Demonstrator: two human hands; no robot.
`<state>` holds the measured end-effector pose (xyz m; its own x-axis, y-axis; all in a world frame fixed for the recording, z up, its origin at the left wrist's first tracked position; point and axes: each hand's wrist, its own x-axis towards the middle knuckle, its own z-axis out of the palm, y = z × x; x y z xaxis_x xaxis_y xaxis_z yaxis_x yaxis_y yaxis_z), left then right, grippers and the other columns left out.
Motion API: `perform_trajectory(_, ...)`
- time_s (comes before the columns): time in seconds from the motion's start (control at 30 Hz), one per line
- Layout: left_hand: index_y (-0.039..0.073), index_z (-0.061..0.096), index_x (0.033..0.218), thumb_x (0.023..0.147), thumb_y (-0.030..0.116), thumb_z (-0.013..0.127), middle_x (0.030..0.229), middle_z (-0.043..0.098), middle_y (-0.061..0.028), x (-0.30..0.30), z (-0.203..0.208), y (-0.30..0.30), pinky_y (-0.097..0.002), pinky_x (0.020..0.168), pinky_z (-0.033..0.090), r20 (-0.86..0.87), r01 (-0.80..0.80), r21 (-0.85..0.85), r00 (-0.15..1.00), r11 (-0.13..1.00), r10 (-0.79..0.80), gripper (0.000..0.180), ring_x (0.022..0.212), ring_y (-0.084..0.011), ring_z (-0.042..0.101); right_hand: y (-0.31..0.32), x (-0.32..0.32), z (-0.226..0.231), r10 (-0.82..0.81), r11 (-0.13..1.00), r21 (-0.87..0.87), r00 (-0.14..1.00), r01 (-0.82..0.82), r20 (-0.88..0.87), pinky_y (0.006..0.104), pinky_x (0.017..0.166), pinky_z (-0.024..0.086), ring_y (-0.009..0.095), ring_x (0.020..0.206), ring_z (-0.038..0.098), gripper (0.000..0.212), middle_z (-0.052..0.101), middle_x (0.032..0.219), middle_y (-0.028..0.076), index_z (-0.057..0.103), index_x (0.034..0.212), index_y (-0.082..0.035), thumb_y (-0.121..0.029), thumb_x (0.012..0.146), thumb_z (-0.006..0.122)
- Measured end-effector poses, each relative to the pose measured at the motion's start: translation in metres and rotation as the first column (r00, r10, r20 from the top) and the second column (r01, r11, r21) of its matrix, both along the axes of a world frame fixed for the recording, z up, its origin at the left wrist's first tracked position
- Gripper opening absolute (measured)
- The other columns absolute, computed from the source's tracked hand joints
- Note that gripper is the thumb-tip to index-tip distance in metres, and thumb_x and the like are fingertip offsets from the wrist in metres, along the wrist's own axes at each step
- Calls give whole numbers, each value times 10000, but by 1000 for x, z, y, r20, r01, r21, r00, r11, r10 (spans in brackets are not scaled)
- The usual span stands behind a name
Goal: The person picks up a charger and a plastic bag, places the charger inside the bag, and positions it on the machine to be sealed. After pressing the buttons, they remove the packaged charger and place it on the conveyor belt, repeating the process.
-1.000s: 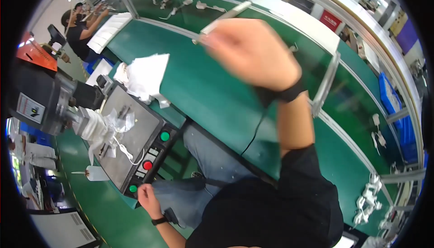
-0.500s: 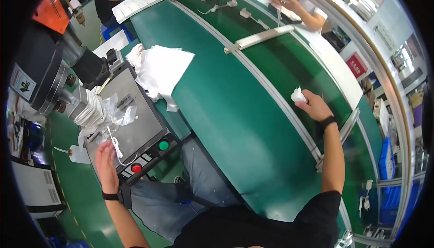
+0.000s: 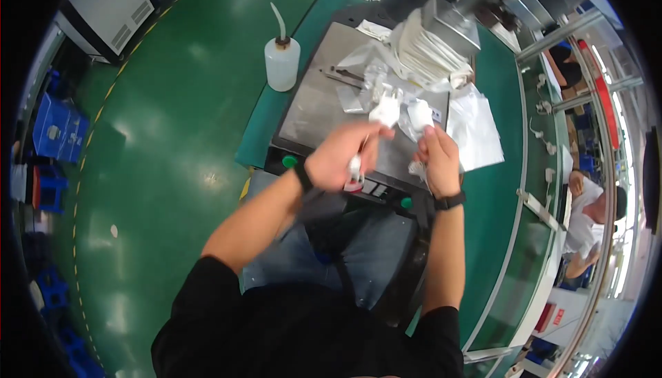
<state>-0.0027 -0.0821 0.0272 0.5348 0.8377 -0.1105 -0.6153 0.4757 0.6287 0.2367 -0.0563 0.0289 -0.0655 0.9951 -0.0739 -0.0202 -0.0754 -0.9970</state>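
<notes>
Both of my hands are over the front of the dark machine plate. My left hand (image 3: 345, 156), somewhat blurred, closes on a white power plug (image 3: 385, 110) whose pins point away from me. White cord (image 3: 355, 166) shows beneath its fingers. Just to the right, my right hand (image 3: 440, 157) pinches a second white plug-like piece (image 3: 419, 113); its pins cannot be made out. A bit of white cord (image 3: 416, 168) hangs below that hand. Behind the pieces, clear plastic bags (image 3: 376, 74) lie on the plate (image 3: 310, 112).
The machine's metal head and block (image 3: 452, 26), wrapped in white cord or cloth (image 3: 427, 50), stands beyond my hands. A bottle with a bent spout (image 3: 282, 64) is at the plate's left. White sheets (image 3: 476, 130) lie right of it, near the green conveyor (image 3: 500, 254). Green button (image 3: 289, 162) in front.
My view has swung left to the machine. My right hand has come from the conveyor with its white piece to beside my left hand, which was open and now grips a white plug.
</notes>
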Motion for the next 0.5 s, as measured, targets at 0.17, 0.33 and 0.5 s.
perform_trajectory(0.17,15,561,972,1079,269,394,721,554,-58,-51,-34,-130,-277,637,419,-107,-140,161,982,977,158,322,657,-129,516,32,-81,3,-305,904,396,401,-164,864,343,622,479,258,617,581,365,658,765,87,668,1190,15,-262,953,650)
perform_trajectory(0.33,8,543,927,1066,208,430,924,612,-118,-67,-67,-152,-301,774,458,-359,-350,476,760,807,542,269,823,-164,557,20,-96,16,-478,816,449,12,-363,878,421,675,522,367,689,636,408,691,816,154,655,1210,30,-250,914,683)
perform_trajectory(0.5,-4,540,924,1050,154,442,1006,638,-138,-90,-76,-108,-315,811,464,-403,-318,514,730,796,552,225,871,-173,577,-16,-63,29,-615,662,666,258,-344,745,382,602,495,315,615,615,281,647,707,156,682,1049,32,-224,935,667)
